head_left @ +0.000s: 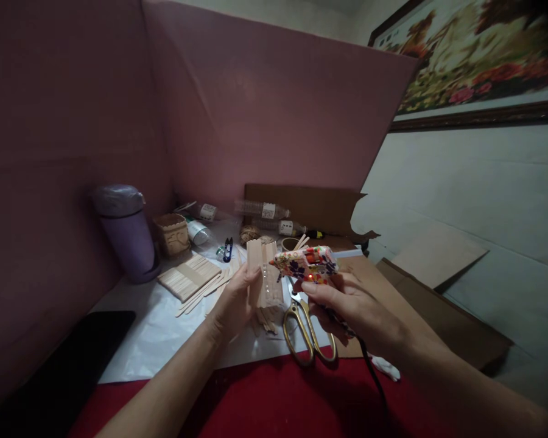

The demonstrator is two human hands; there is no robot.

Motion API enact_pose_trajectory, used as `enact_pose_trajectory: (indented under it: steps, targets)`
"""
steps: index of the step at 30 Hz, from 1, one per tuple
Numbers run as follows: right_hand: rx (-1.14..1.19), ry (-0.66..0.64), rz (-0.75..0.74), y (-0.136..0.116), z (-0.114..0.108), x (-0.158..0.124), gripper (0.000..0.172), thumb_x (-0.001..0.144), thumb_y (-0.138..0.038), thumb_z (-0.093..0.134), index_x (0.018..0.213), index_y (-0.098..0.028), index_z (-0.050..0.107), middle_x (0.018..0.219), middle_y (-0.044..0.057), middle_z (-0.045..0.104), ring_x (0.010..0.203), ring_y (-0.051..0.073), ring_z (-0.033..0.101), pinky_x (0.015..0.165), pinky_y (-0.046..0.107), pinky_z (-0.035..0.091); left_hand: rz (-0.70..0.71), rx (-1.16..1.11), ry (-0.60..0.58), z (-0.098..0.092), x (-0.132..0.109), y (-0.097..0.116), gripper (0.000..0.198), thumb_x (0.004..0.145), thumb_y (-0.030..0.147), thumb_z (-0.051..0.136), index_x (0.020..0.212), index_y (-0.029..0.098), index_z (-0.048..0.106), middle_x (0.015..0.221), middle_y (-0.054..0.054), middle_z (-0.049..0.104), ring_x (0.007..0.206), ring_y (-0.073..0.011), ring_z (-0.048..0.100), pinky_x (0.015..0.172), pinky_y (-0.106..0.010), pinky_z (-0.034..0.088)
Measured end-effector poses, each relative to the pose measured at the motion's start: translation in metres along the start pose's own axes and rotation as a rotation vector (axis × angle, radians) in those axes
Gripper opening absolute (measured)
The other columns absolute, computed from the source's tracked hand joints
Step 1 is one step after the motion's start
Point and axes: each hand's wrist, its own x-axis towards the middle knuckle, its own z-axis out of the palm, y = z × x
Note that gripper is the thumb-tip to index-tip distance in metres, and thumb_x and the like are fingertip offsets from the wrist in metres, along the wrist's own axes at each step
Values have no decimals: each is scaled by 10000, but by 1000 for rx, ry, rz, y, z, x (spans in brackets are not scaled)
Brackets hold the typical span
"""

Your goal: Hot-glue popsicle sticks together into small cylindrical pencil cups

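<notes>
In my right hand (pixel 342 298) is a flower-patterned hot glue gun (pixel 304 264), its small light glowing red and its nozzle pointing left. My left hand (pixel 240 298) grips a panel of wooden craft sticks (pixel 254 258) by its left side, holding it up before the nozzle. Clear shiny blobs run down the panel's middle. Below the glue gun lie scissors (pixel 304 331) with gold handles, partly hidden by it. A tied bundle of craft sticks (pixel 189 277) lies left of my left hand, with loose sticks beside it.
A purple lidded tumbler (pixel 130 243) and a small wooden basket (pixel 172 234) stand at the left. Several plastic bottles (pixel 265 210), a twine ball (pixel 249 233) and blue snips (pixel 228 249) lie at the back. Cardboard (pixel 369 286) is at the right; a black cord (pixel 369 371) trails forward.
</notes>
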Motion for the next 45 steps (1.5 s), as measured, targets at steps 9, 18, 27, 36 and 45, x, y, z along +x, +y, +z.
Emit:
enact_pose_trajectory:
  steps: [9, 18, 27, 36, 45]
  targets:
    - [-74, 20, 15, 7, -2, 3, 417, 874, -487, 539, 591, -200, 433, 499, -57, 407, 414, 66, 355, 390, 199, 291, 7, -11, -17, 1, -1, -1, 534, 831, 291, 666, 1332, 156, 539, 1032, -99, 740, 912, -238, 702, 759, -289, 532]
    - [-158, 11, 11, 2, 2, 4, 480, 889, -512, 498, 531, -200, 431, 448, -48, 404, 377, 65, 361, 364, 202, 287, 0, 5, -31, 6, -2, 2, 625, 769, 326, 718, 1339, 148, 532, 1046, -123, 735, 993, -300, 686, 869, -387, 530]
    - [-128, 3, 8, 3, 3, 3, 461, 897, -498, 496, 554, -200, 423, 456, -55, 399, 385, 59, 346, 372, 193, 271, 14, -15, -7, 5, -1, 1, 641, 773, 313, 725, 1362, 148, 531, 1055, -120, 742, 976, -285, 698, 876, -367, 533]
    - [-169, -83, 136, 5, 4, -8, 471, 901, -497, 453, 534, -202, 443, 422, -38, 411, 349, 70, 355, 365, 207, 275, -30, -42, 169, 3, 0, 2, 447, 893, 347, 599, 1293, 147, 614, 1130, -100, 739, 995, -263, 706, 863, -362, 557]
    - [-117, -144, 163, 5, 8, -6, 447, 897, -389, 463, 494, -198, 430, 416, -29, 424, 355, 66, 359, 374, 215, 269, -5, -73, 177, -2, 5, 0, 348, 907, 342, 578, 1136, 112, 701, 968, -99, 774, 926, -250, 721, 893, -355, 544]
